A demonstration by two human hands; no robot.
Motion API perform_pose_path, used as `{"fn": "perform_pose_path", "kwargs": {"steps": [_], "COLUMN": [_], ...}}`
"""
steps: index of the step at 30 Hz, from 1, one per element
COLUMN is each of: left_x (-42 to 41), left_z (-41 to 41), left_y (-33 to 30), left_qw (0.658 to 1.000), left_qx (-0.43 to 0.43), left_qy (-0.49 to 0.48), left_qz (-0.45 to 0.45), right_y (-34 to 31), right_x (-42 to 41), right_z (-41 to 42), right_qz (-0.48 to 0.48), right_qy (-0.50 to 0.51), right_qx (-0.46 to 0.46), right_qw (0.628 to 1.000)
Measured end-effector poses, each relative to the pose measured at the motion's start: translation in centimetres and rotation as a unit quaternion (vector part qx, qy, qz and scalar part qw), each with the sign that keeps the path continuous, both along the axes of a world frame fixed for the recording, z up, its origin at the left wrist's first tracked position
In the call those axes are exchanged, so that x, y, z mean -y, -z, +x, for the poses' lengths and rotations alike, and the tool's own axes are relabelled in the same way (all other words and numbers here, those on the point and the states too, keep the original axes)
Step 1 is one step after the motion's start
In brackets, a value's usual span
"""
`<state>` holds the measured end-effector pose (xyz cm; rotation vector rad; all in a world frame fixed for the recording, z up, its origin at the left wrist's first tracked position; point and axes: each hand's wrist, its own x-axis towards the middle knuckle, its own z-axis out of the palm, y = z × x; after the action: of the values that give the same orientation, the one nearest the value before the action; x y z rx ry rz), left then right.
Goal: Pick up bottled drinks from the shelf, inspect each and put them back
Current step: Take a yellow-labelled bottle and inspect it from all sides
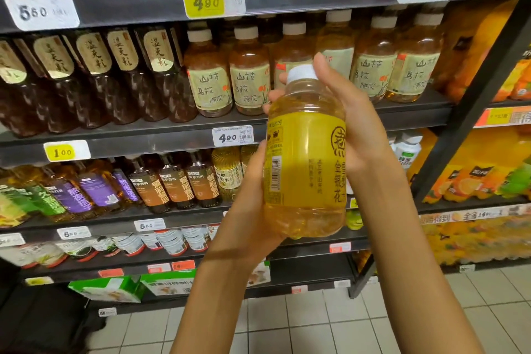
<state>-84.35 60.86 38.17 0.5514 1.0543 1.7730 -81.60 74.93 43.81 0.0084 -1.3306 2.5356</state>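
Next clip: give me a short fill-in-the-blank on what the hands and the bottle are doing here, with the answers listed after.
1. The yellow tea bottle has a cap coloured ____.
2. The left hand holds the bottle at its ____ end.
3. The right hand grips the bottle's upper part, fingertips curled near the ____.
4. The yellow price tag on the top shelf rail reads ____.

Missing words: white; bottom; cap; 4.90

Dim warm store light, soft blur throughout, glare on price tags [214, 3], wide-angle bending at edges
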Motion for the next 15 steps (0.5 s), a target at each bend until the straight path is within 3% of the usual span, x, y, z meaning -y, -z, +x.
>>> {"fn": "perform_pose_path", "kwargs": {"steps": [3, 7, 15], "left_x": [0.3, 0.9, 1.9], "left_z": [-0.8, -1.0, -0.7], "left_y": [-0.4, -0.4, -1.3], "left_qw": [0.999, 0.999, 0.991], "left_qx": [-0.029, -0.033, 0.051], "left_qy": [-0.011, -0.015, 0.06], "left_qz": [-0.027, 0.011, 0.105], "right_y": [-0.5, -0.9, -0.5], "right_x": [-0.3, -0.2, 0.2], "right_z": [-0.4, -1.1, -2.6], "right_qz": [0.061, 0.067, -0.014], "right_qy": [0.048, 0.073, -0.043], "right_qx": [0.01, 0.065, 0.054], "right_qw": [0.997, 0.993, 0.998]}}
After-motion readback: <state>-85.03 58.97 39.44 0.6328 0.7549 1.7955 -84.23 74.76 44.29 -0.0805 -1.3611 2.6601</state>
